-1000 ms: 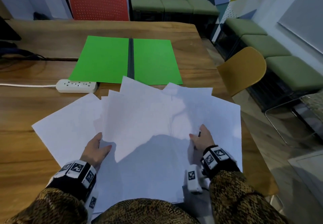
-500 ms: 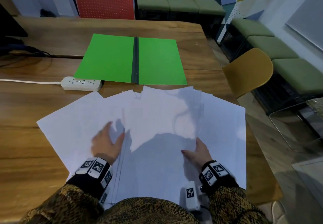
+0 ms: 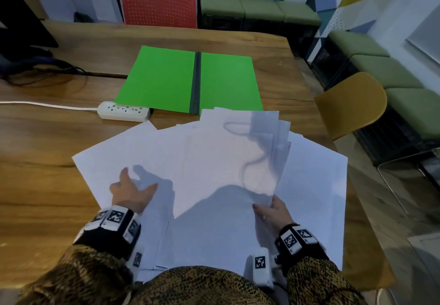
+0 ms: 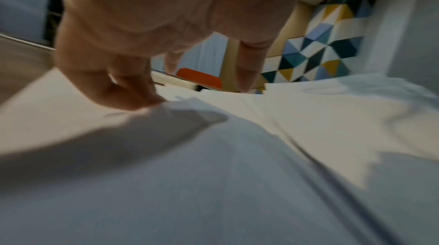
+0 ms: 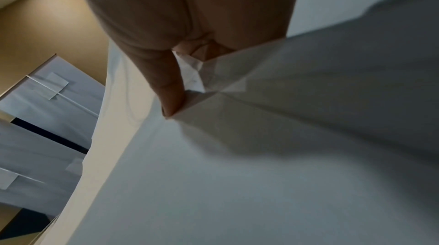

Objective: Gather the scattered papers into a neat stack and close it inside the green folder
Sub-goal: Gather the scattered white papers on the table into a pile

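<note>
Several white papers (image 3: 214,166) lie fanned across the near part of the wooden table (image 3: 35,152). The green folder (image 3: 190,81) lies open and flat behind them, its dark spine upright in the middle. My left hand (image 3: 132,191) rests on the left sheets with fingers spread; in the left wrist view its fingertips (image 4: 145,99) press the papers (image 4: 237,155). My right hand (image 3: 271,209) pinches the near right corner of a lifted bunch of sheets, thumb on top. In the right wrist view the fingers (image 5: 171,89) clamp crumpled paper edges (image 5: 237,87).
A white power strip (image 3: 123,111) with its cord lies left of the folder's near corner. A red chair (image 3: 159,0) stands behind the table, a yellow chair (image 3: 352,104) to its right. Dark cables (image 3: 35,66) lie at far left. The right sheet overhangs the table's right edge.
My right hand has gathered sheets toward the middle and lifted their right edge. My left hand slid forward and left onto the left sheets. The fan is narrower than before.
</note>
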